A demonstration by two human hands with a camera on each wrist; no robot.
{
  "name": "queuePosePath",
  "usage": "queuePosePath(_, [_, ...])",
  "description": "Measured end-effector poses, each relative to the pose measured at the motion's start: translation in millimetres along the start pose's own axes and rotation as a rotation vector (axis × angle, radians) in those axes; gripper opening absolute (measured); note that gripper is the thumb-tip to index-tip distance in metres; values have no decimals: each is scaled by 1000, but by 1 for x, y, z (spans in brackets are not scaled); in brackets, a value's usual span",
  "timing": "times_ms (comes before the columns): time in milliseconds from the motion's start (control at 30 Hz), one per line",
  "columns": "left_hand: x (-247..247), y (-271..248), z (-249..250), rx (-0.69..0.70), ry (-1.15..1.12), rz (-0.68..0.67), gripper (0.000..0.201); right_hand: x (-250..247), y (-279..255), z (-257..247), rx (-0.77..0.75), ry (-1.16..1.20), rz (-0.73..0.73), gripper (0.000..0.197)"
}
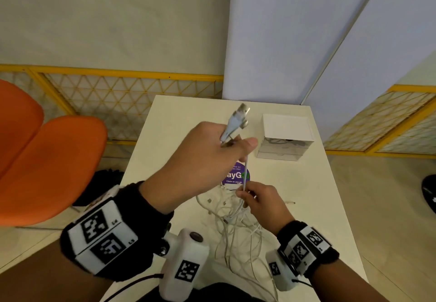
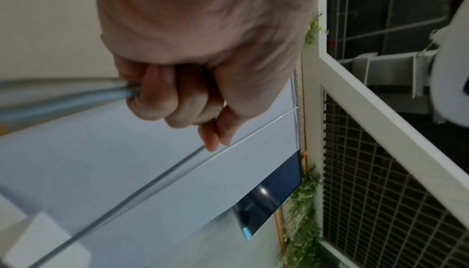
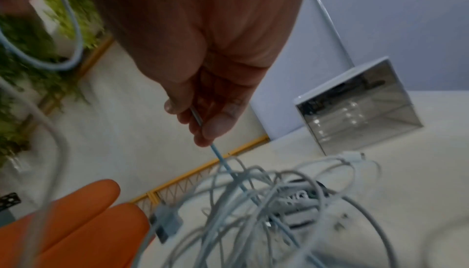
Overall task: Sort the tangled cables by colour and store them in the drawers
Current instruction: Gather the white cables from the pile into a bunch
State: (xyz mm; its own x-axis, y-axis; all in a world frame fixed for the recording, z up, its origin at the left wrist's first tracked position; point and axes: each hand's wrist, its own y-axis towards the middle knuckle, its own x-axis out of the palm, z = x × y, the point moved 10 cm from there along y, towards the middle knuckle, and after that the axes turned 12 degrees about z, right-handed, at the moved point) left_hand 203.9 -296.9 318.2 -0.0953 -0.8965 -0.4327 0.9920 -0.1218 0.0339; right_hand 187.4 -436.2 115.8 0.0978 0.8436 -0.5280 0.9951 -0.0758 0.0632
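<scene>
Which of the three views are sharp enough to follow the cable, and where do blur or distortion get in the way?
Head view: mostly sharp, though wide-angle bending curves the walls; the left hand has its grip on the pale blue cable, the right hand pinches it lower. Left wrist view: hand clear, cable streaked by motion blur. Right wrist view: dim and smeared; the tangle and drawer unit look soft.

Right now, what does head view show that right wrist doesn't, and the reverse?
Only head: the left hand raised, gripping USB plugs of pale cables; both wrist rigs; the purple sticker readable.
Only right wrist: the right hand's fingertips close up, pinching one light blue cable running down into the tangle; green plants behind.
Both: the drawer unit, white table, orange chairs, cable pile.
</scene>
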Motion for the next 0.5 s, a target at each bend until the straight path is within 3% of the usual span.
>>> queuePosePath(133, [-24,-7,33,68,-134,60,34,14,-5,32,110,-8,-34,16])
queuePosePath(267, [-44,-15,56,120,-251,93,37,25,-7,50,115,-78,-66,34])
queuePosePath(400, [-67,-24,79,198,-386,141,33,36,-11,72,163,-121,-111,20])
queuePosePath(500, [-73,-29,90,221,-513,144,34,42,-14,85,175,-181,-162,22])
